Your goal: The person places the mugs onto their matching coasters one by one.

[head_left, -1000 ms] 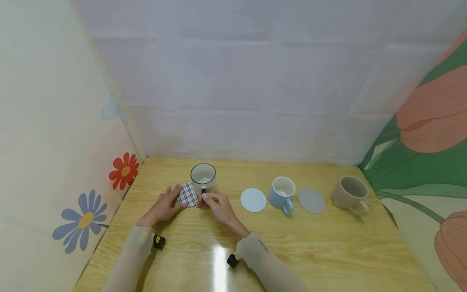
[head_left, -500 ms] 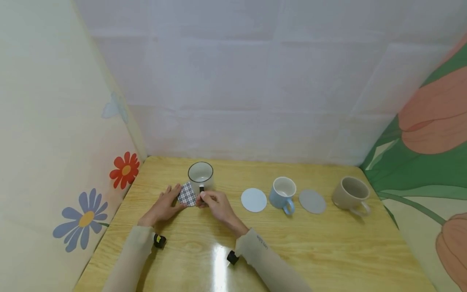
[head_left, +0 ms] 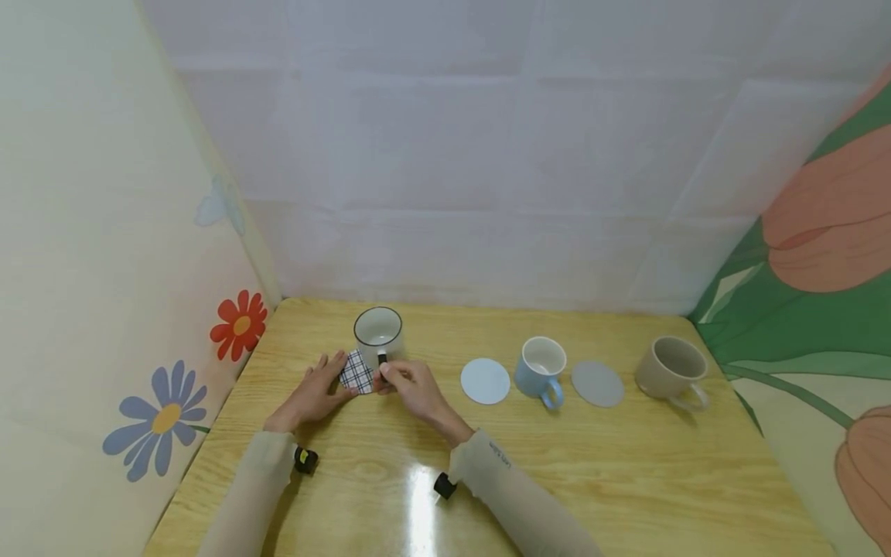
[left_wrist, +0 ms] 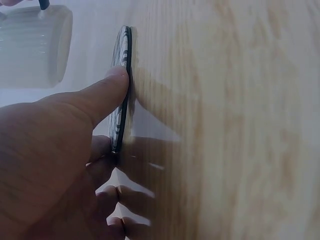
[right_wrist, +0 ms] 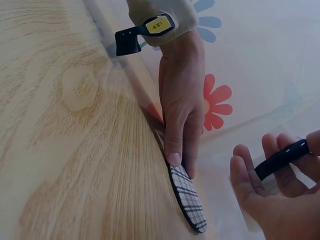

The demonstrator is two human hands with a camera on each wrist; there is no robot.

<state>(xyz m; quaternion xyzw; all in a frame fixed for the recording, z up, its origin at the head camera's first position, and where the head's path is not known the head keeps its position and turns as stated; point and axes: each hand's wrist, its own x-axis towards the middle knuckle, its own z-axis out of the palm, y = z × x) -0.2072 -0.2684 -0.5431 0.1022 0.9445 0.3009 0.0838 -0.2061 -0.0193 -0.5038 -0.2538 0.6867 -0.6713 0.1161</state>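
A white mug (head_left: 378,337) with a dark rim and black handle hangs over the plaid coaster (head_left: 356,375), held by my right hand (head_left: 418,391). The right fingers and thumb grip the black handle (right_wrist: 282,160). In the left wrist view, a gap shows between the mug's base (left_wrist: 60,45) and the coaster. My left hand (head_left: 313,394) rests on the table at the coaster's left side, fingers extended. Its thumb (left_wrist: 107,90) presses the coaster's edge, and its index finger touches the far side. In the head view the mug covers the coaster's right part.
To the right lie a pale blue round coaster (head_left: 485,381) and a grey round coaster (head_left: 597,384). Between them stands a light blue mug (head_left: 540,367); a beige mug (head_left: 670,367) stands farther right. A white cloth (head_left: 473,255) hangs behind the wooden table (head_left: 592,480).
My right hand has carried the white mug slightly left and upward in the head view, covering more of the plaid coaster. The left hand stays in place at the coaster.
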